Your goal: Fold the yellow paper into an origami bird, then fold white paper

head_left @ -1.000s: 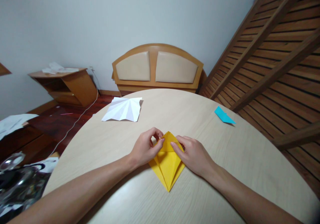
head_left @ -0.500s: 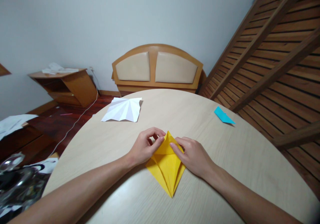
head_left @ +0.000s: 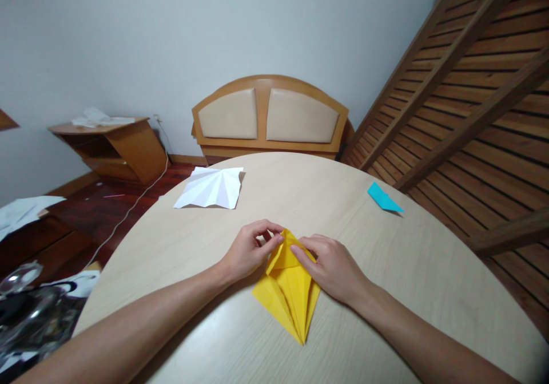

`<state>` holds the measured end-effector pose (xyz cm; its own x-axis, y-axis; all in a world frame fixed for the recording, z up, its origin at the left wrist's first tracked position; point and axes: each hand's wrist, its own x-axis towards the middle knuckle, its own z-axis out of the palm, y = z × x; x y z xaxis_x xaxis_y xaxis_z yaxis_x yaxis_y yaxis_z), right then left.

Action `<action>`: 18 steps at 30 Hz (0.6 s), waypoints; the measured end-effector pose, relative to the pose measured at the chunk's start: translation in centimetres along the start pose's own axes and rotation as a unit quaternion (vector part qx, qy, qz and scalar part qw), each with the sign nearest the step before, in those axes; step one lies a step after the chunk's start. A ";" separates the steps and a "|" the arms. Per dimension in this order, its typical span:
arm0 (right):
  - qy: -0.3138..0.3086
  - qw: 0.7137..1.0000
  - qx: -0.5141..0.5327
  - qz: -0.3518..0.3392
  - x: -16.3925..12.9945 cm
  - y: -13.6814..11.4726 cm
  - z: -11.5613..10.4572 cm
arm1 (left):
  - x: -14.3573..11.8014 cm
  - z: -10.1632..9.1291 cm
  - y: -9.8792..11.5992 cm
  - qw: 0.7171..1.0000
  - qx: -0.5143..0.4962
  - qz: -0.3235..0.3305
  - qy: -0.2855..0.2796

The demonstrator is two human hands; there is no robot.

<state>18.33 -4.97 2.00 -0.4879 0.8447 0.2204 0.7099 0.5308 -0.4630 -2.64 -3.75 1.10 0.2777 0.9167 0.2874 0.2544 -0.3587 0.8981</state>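
Note:
A folded yellow paper (head_left: 289, 295), kite-shaped with its long point toward me, lies on the round light-wood table (head_left: 420, 269). My left hand (head_left: 249, 252) pinches the paper's upper left flap between thumb and fingers. My right hand (head_left: 332, 269) presses on the upper right part, its forefinger on the top fold. The paper's top corner is partly hidden by my fingers.
A creased white sheet (head_left: 211, 188) lies at the table's far left edge. A small folded blue paper (head_left: 383, 197) sits at the far right. Beyond the table stand a padded wooden headboard (head_left: 269, 118), a slatted wooden frame (head_left: 472, 86) and a low shelf (head_left: 114, 143).
The yellow paper has turned, its lower point swinging to the right and nearer to me. The upper flaps have been folded in tighter under my fingers. Both hands stayed in place.

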 end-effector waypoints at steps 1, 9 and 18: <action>0.000 1.000 0.000 0.002 0.0 0.0 0.0 | 0.0 0.0 0.0 1.000 0.007 0.004 -0.003; 0.030 0.997 0.063 0.040 -0.2 -0.7 -0.3 | 0.2 0.0 -0.1 0.999 0.046 0.014 0.010; 0.057 0.994 0.047 0.075 -1.3 -2.1 1.4 | 0.1 0.3 0.0 0.996 0.083 -0.004 0.034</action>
<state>16.77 -7.25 1.48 -0.3157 0.9192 0.2354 0.7176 0.3936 -0.5746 -2.33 -3.72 1.04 0.2131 0.9272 0.3081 0.4078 -0.3709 0.8343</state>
